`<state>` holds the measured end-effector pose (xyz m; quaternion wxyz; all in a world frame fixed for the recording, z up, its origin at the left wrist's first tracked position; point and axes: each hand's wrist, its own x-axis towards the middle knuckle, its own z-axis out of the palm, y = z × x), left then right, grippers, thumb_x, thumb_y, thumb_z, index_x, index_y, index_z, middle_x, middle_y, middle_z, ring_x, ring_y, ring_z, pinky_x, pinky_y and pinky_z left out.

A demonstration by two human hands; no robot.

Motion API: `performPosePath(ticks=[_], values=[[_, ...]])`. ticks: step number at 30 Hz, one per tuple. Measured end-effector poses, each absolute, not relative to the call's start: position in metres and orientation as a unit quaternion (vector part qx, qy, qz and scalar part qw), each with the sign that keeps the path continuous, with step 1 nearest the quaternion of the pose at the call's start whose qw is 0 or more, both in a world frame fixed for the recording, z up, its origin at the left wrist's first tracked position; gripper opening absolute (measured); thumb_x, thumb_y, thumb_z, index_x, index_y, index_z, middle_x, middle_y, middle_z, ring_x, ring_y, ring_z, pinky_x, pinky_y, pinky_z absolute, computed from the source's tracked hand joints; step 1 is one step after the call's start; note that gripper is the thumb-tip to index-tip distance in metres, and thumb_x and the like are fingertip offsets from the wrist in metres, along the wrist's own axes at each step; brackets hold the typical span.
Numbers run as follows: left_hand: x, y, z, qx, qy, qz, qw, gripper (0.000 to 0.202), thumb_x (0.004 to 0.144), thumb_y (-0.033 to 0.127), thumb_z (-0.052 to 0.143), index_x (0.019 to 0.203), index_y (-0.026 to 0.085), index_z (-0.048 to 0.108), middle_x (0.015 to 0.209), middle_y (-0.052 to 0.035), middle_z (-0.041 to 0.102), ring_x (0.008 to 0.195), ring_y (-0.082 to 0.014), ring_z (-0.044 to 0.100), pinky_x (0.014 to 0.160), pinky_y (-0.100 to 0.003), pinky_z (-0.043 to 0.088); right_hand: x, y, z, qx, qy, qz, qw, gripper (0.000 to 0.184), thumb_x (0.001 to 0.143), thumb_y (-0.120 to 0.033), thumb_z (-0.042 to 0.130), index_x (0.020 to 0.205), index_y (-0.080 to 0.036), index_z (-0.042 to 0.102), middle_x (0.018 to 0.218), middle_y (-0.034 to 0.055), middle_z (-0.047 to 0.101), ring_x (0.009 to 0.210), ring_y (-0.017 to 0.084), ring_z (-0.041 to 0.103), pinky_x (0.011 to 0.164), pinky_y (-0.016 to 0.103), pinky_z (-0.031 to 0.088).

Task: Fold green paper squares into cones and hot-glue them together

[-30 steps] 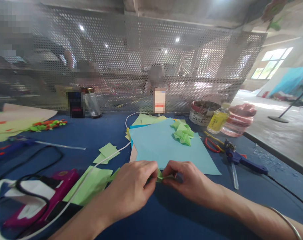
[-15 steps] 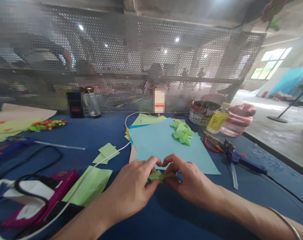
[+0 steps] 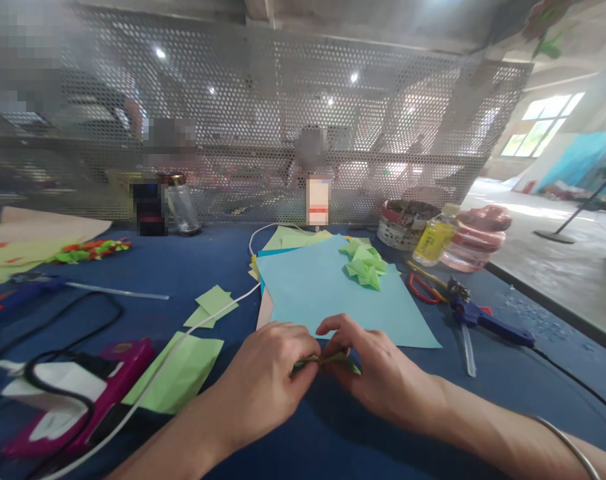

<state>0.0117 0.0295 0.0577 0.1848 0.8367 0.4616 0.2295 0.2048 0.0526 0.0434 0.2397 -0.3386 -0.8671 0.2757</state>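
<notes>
Between both hands, just above the front of the table, is a small folded piece of green paper [image 3: 340, 360]. My left hand [image 3: 277, 373] pinches its left end with thumb and fingers. The right end is gripped by my right hand [image 3: 375, 370], its index finger arched above the paper. The fingers hide much of the fold. Just beyond the hands lies a light blue paper sheet [image 3: 313, 280], and folded green paper pieces [image 3: 365, 263] rest on its upper right part. Left of my left hand lie green paper squares [image 3: 213, 305] and a larger green sheet [image 3: 183, 370].
At right are a blue glue gun [image 3: 493, 323], red-handled scissors [image 3: 425, 290], a yellow-labelled bottle [image 3: 435, 237] and a pink container [image 3: 475, 240]. A magenta power strip [image 3: 127, 360] with cables lies at left. A white cable [image 3: 157, 383] crosses the green sheet. A perforated metal screen [image 3: 357, 120] stands behind.
My left fingers have curled down over the paper, and my right index finger has shifted slightly. The folded paper now appears flatter, seen more edge-on.
</notes>
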Motion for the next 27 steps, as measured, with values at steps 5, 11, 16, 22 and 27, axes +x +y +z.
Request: performPosePath(ticks=[5,11,16,22,27], values=[[0.012,0.029,0.055,0.837,0.455,0.249,0.177,0.019,0.082,0.006,0.053,0.069,0.018,0.059,0.072,0.0011,0.063,0.073,-0.0161,0.06,0.069,-0.029,0.041,0.204,0.051,0.043,-0.335,-0.875,0.264,0.23,0.044,0.084,-0.009,0.057,0.122,-0.022,0.042,0.096,0.0032,0.071,0.085,0.017,0.068,0.075,0.028,0.049],[0.013,0.028,0.053,0.841,0.444,0.265,0.159,0.019,0.081,0.007,0.052,0.065,0.018,0.054,0.068,0.001,0.06,0.067,-0.0155,0.057,0.065,-0.028,0.039,0.205,0.052,0.044,-0.328,-0.878,0.272,0.217,0.044,0.084,-0.005,0.055,0.124,-0.021,0.043,0.092,0.002,0.071,0.082,0.017,0.068,0.073,0.026,0.049],[0.014,0.028,0.048,0.844,0.442,0.269,0.142,0.018,0.079,0.007,0.051,0.066,0.018,0.053,0.067,0.0008,0.059,0.066,-0.0156,0.055,0.065,-0.029,0.038,0.207,0.051,0.045,-0.314,-0.876,0.3,0.207,0.037,0.088,-0.005,0.051,0.12,-0.021,0.042,0.094,0.0034,0.071,0.084,0.016,0.068,0.073,0.025,0.049],[0.014,0.027,0.045,0.85,0.445,0.255,0.122,0.017,0.079,0.006,0.049,0.067,0.018,0.053,0.069,-0.0002,0.06,0.068,-0.0178,0.056,0.065,-0.031,0.039,0.206,0.051,0.045,-0.303,-0.882,0.301,0.2,0.028,0.09,-0.006,0.049,0.112,-0.02,0.042,0.096,0.0047,0.07,0.084,0.016,0.068,0.073,0.025,0.05],[0.012,0.032,0.047,0.842,0.475,0.227,0.12,0.016,0.086,0.009,0.049,0.076,0.018,0.059,0.076,-0.0011,0.064,0.076,-0.0201,0.06,0.074,-0.035,0.043,0.207,0.056,0.041,-0.317,-0.889,0.269,0.195,0.052,0.084,-0.013,0.068,0.126,-0.022,0.039,0.109,0.0053,0.069,0.1,0.02,0.066,0.086,0.031,0.049]])
